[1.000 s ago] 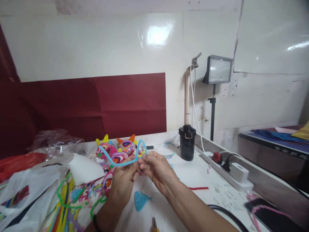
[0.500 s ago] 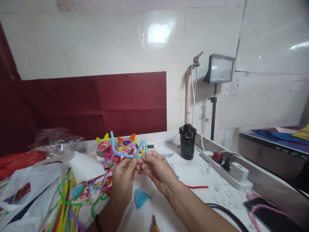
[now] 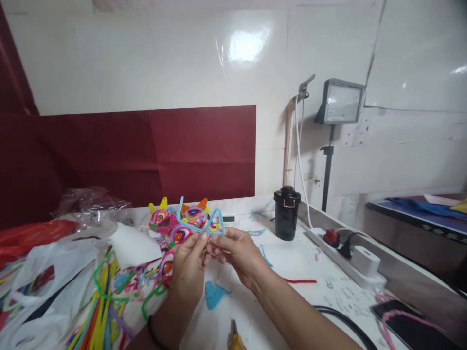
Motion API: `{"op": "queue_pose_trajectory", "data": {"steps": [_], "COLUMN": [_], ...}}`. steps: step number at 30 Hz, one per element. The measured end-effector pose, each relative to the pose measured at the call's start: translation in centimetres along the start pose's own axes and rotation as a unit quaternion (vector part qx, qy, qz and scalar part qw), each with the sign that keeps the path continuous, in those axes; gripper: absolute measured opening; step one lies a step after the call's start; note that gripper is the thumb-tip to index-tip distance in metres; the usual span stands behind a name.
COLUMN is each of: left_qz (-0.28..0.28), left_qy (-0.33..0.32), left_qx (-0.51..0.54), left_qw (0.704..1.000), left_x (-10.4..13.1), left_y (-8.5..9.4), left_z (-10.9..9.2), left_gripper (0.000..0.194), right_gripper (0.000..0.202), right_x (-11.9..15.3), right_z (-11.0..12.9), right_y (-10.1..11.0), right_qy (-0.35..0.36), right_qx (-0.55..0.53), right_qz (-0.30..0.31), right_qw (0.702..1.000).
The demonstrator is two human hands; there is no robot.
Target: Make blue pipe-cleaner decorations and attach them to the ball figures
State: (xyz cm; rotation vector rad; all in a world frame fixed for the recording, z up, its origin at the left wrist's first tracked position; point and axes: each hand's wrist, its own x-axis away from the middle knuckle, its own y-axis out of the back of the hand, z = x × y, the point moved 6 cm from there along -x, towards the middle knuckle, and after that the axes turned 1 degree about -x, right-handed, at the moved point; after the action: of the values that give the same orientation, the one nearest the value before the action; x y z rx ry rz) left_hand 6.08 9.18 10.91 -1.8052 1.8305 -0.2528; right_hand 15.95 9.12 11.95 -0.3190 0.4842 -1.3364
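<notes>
A light blue pipe cleaner (image 3: 189, 226) is held up over the table by both hands; its left end sticks up and its right part is bent into a triangle. My left hand (image 3: 190, 265) pinches it near the middle. My right hand (image 3: 239, 250) has its fingers closed on it at the triangle's lower edge. The fingertips of both hands nearly meet. Beneath them a blue fan-shaped piece (image 3: 214, 294) lies on the white table (image 3: 251, 311). Yellow-handled pliers (image 3: 236, 338) rest at the front edge of the view, their tips pointing away.
Colourful craft pieces (image 3: 178, 236) stand behind my left hand. Pipe cleaners (image 3: 98, 311) and white bags (image 3: 54, 287) lie at the left. To the right are a black cup (image 3: 286, 214), a power strip (image 3: 350, 265), a red pipe cleaner (image 3: 301, 281) and a phone (image 3: 404, 323).
The right part of the blue pipe cleaner has gone from a rounded curve to a sharper triangle. The whole view has shifted slightly, with the scene lying farther right.
</notes>
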Motion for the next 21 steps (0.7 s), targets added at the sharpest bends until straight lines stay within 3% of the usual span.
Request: {"op": "queue_pose_trajectory", "data": {"steps": [6,12,21], "left_qz": [-0.028,-0.058,-0.026], "left_qy": [0.010,0.010,0.006], "left_qx": [0.003,-0.011,-0.039], "left_qw": [1.000,0.998,0.999], "left_x": [0.0,-0.3,-0.3], "left_y": [0.3,1.0,0.7], "left_z": [0.1,0.0,0.6], "left_gripper": [0.022,0.025,0.021], "right_gripper": [0.026,0.028,0.018], "right_x": [-0.1,-0.3,-0.9], "right_z": [-0.1,1.4,2.5], "right_y": [0.2,1.4,3.0], "right_qy": [0.010,0.013,0.017], "right_qx": [0.028,0.059,0.132], "right_qz": [0.009,-0.035,-0.037], "right_qw": [1.000,0.998,0.990]}}
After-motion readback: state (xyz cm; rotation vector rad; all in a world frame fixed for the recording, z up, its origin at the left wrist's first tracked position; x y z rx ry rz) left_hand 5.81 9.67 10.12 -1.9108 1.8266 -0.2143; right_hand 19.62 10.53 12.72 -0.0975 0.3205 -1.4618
